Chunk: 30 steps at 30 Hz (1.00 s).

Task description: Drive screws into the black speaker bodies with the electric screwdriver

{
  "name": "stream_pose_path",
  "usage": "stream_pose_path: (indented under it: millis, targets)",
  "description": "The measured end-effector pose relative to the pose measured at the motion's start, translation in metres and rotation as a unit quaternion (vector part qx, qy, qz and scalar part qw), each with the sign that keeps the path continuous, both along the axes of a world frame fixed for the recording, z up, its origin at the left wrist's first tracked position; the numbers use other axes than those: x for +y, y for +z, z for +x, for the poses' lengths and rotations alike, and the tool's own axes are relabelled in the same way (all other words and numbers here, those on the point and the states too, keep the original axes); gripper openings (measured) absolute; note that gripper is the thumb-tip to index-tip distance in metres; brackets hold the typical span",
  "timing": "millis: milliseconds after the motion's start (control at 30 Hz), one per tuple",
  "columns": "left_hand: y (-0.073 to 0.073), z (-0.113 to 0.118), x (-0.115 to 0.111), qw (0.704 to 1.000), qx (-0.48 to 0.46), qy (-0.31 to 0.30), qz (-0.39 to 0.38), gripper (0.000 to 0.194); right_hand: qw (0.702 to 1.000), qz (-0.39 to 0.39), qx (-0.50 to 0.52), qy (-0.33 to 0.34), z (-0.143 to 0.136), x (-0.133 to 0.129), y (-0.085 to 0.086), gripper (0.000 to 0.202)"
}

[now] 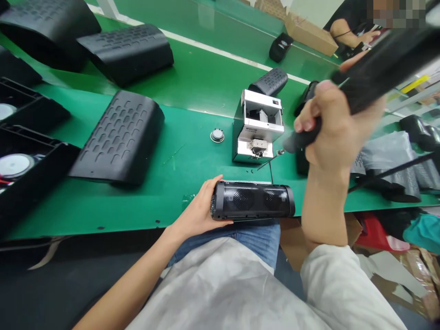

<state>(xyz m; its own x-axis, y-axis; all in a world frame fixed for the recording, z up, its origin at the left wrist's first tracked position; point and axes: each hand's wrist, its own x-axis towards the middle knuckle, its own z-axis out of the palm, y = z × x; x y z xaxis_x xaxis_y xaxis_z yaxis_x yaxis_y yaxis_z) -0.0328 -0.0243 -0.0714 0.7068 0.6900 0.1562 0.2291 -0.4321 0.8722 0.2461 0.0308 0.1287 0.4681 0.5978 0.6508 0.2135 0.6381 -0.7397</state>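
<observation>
My left hand (202, 208) grips the left end of a black speaker unit (257, 200), which lies lengthwise at the table's front edge. Its glossy front shows two perforated round areas. Raised at the right, my right hand (335, 114) is wrapped round a black electric screwdriver (371, 68), slightly blurred. The driver's thin bit points down and left, its tip near the foot of a white screw feeder (259, 126). Small dark screws (250, 171) lie between the feeder and the speaker unit.
Black textured housings (118, 137) stand on the green table (192, 160) at the left, beside open housings with speaker cones. A small round driver (217, 135) lies left of the feeder. Bagged parts (388, 151) are at the right. Another person's arm (343, 34) shows at the far side.
</observation>
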Motion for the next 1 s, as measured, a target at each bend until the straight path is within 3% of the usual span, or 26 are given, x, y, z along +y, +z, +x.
stream_pose_path:
  millis: [67, 200, 367, 467, 600, 733, 833, 1000]
  targets:
    - [0.0, 0.0, 0.0, 1.0, 0.001, 0.0, -0.004, 0.128, 1.0, -0.006, 0.003, 0.002, 0.003, -0.019, 0.012, 0.017]
    - [-0.002, -0.001, 0.001, 1.0, 0.004, 0.002, -0.014, 0.125, 0.999, -0.026, -0.001, -0.021, 0.015, -0.048, 0.028, 0.021]
    - [-0.005, -0.002, 0.001, 1.0, 0.022, 0.001, -0.021, 0.126, 0.996, -0.062, 0.001, -0.062, 0.016, -0.067, 0.034, 0.022]
    - [-0.005, -0.002, 0.001, 0.999, 0.025, -0.001, -0.02, 0.125, 0.997, -0.051, 0.026, -0.052, 0.012, -0.069, 0.033, 0.019]
    - [-0.004, -0.002, 0.001, 1.0, 0.021, 0.005, -0.022, 0.124, 0.999, -0.04, 0.025, -0.006, 0.016, -0.069, 0.016, 0.024]
    - [-0.004, -0.003, 0.002, 0.999, 0.026, -0.005, -0.019, 0.118, 0.997, -0.071, 0.004, 0.027, 0.021, -0.074, -0.017, 0.031]
    - [-0.005, -0.005, 0.003, 0.999, 0.028, -0.007, -0.021, 0.114, 0.999, -0.045, -0.005, 0.012, 0.02, -0.08, -0.037, 0.035]
    - [-0.007, -0.006, 0.004, 0.999, 0.029, 0.006, -0.015, 0.114, 0.999, -0.03, -0.029, 0.023, 0.021, -0.081, -0.047, 0.033]
